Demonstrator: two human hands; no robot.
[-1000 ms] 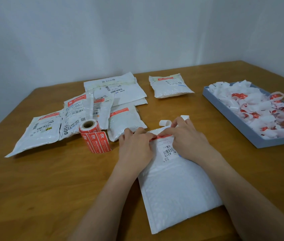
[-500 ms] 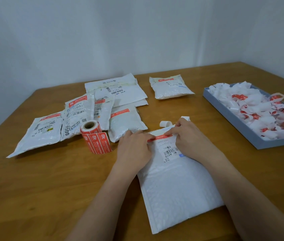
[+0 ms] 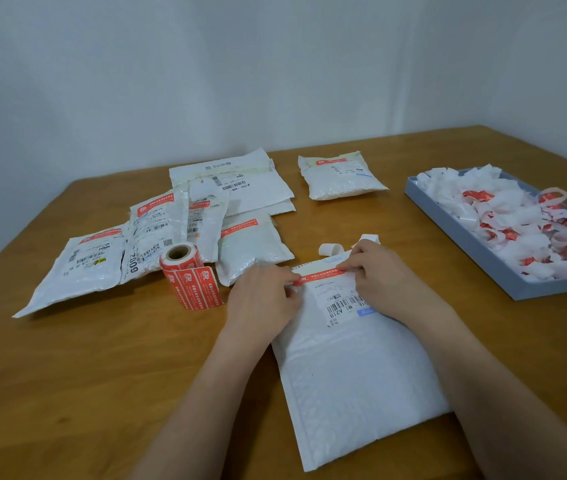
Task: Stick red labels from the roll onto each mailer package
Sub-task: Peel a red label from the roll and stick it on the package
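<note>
At nine o'clock the label roll stands on the tabletop. The left hand and right hand pinch opposite ends of a red label, thin, floppy and likely tacky, at twelve o'clock on the soft, light padded mailer.

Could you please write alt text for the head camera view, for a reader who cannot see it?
Both hands, left hand and right hand, press a red label along the top of a white bubble mailer on a wooden table. A label roll and labelled packages lie left; a grey tray of peeled backings sits right.
</note>
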